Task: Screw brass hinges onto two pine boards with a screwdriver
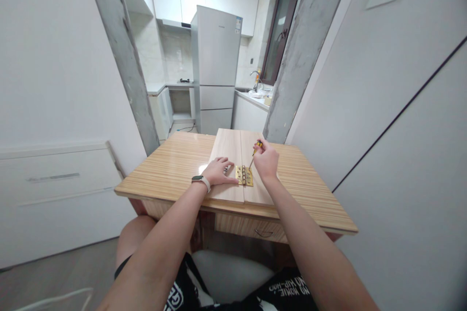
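Observation:
Two pale wooden boards (226, 145) lie side by side on the desk, a narrow seam between them. Across the seam sits a brass hinge (248, 178), its knuckle along the line where the boards meet. My right hand (266, 159) is closed around the yellow and black handle of a screwdriver (255, 149), whose shaft slants down to the hinge's right leaf. Fingers spread, my left hand (218, 172) rests on the left board with the thumb at the hinge's left edge. Some small metal pieces, probably screws, show partly beneath its fingers.
The wood-grain desk (171, 160) has a drawer (251, 227) under its front edge. Beyond it stand a grey fridge (219, 48) and a counter with a sink tap (254, 77). White cabinet panels (54, 180) flank the desk.

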Demonstrator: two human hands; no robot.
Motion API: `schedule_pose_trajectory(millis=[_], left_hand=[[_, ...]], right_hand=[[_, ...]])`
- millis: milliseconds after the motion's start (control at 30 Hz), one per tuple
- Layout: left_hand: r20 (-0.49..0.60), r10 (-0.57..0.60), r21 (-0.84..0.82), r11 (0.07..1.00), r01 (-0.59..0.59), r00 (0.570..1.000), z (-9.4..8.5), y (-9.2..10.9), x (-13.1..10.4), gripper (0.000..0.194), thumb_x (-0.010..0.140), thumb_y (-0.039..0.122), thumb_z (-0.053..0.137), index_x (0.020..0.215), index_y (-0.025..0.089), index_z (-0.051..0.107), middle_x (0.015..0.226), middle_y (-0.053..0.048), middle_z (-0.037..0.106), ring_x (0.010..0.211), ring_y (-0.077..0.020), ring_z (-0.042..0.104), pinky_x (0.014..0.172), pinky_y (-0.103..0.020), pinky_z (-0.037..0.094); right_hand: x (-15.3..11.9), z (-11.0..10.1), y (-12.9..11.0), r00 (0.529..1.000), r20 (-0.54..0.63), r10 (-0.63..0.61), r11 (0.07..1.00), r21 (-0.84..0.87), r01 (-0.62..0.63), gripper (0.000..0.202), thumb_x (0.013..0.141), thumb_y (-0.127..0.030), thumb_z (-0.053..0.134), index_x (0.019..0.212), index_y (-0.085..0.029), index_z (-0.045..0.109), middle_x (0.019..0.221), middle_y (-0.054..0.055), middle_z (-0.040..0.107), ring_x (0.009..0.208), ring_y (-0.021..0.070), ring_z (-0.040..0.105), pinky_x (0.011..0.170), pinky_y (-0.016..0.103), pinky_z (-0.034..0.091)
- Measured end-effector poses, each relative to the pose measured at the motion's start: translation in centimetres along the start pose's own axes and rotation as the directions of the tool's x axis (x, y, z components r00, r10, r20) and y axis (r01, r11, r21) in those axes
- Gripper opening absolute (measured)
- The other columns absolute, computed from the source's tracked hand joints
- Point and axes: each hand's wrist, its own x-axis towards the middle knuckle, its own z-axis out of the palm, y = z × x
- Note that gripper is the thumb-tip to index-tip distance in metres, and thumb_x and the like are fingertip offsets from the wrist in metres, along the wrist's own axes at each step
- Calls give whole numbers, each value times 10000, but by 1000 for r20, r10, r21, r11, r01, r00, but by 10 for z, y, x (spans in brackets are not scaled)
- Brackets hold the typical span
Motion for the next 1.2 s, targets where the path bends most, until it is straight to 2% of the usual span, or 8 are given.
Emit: schedule_pose_trajectory(millis=[200, 333, 433, 533, 633, 833, 1000, 1200], left_hand=[[-22, -9, -114, 993, 7, 1000, 2, -4, 3, 870, 697, 756, 817, 1366, 219, 675, 1481, -161, 599, 1429, -356, 490, 1221, -464, 372], [-70, -179, -394, 909, 138, 981, 3, -16, 9, 510, 959, 514, 636, 1354, 191, 644, 1280, -129, 713, 1175, -252, 678, 1047, -380, 521], [-130, -285, -514, 838, 181, 950, -2, -25, 13, 277, 982, 332, 569, 1186, 182, 683, 1179, -92, 738, 1120, -206, 697, 1013, -334, 530], [-117, -253, -459, 871, 174, 960, -11, -31, 11, 156, 923, 298, 638, 992, 180, 713, 1071, -79, 746, 1031, -205, 702, 963, -326, 542], [-60, -218, -386, 905, 178, 974, -19, -36, 5, 147, 857, 322, 722, 880, 176, 722, 993, -70, 738, 936, -206, 695, 878, -316, 555], [-35, -65, -344, 938, 49, 997, -25, -37, -5, 177, 803, 282, 779, 953, 188, 784, 1132, -85, 706, 1064, -226, 668, 1005, -358, 518], [-22, -91, -291, 953, 80, 996, -24, -29, -7, 124, 824, 258, 771, 930, 209, 813, 1313, -110, 654, 1224, -255, 634, 1142, -402, 449], [-22, -88, -234, 969, 80, 996, -19, -29, -6, 95, 848, 284, 768, 881, 205, 810, 1299, -115, 664, 1220, -261, 646, 1146, -399, 459]], right_hand=[[6, -2, 6, 998, 63, -3, 1000, 31, 1, 347, 927, -273, 574, 1222, -208, 745, 1047, 108, 801, 972, 272, 755, 923, 398, 580], [11, -3, 10, 996, 94, 0, 997, 74, -7, 325, 920, -286, 598, 1199, -209, 747, 1043, 104, 799, 972, 267, 755, 921, 403, 591], [12, -4, 11, 993, 116, -3, 993, 114, -10, 322, 921, -289, 600, 1194, -209, 749, 1042, 112, 796, 979, 275, 755, 916, 410, 600], [12, -4, 13, 992, 129, -4, 989, 147, -15, 327, 921, -298, 599, 1200, -213, 747, 1062, 112, 793, 994, 284, 755, 914, 428, 608], [12, -5, 16, 991, 130, 4, 985, 172, -27, 339, 916, -312, 610, 1208, -208, 745, 1083, 117, 790, 1018, 291, 755, 917, 437, 614], [11, -6, 19, 989, 145, 30, 977, 207, -59, 379, 916, -342, 612, 1244, -197, 735, 1107, 129, 784, 1033, 301, 755, 914, 466, 624], [11, -7, 20, 989, 143, 37, 975, 210, -67, 380, 915, -348, 614, 1249, -210, 733, 1104, 118, 784, 1034, 295, 756, 921, 472, 629], [11, -8, 19, 987, 154, 42, 974, 215, -75, 383, 924, -366, 607, 1255, -210, 719, 1098, 109, 785, 1007, 272, 762, 906, 463, 640]])
